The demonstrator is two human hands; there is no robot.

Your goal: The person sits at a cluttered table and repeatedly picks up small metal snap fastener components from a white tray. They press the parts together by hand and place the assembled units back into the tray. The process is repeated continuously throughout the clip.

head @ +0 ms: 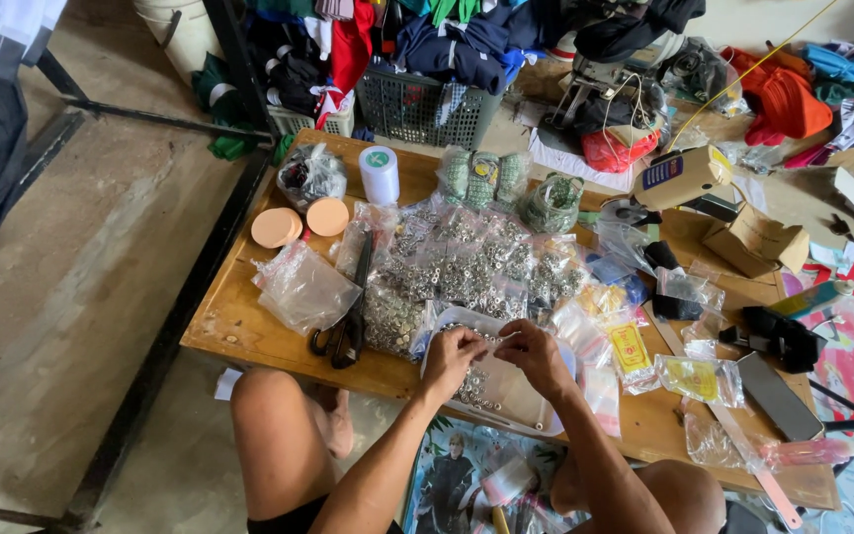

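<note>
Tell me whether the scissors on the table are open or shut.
Shut: the scissors lie flat on the table, blades together, handles side by side.

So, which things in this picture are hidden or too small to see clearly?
- Head view: what the left hand and right hand pinch is covered by the fingers.
- Small metal parts in the tray: too small to identify.
- Scissors: blades partly under bags.
- Ruler: partly under a bag.

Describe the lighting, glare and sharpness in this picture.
Head view: soft, even daylight with faint shadows; small glints on the clear plastic bags of metal bits; edges bend a little from the wide lens; the left hand and right hand at the white tray look sharp, the far clothes pile softer.
</note>
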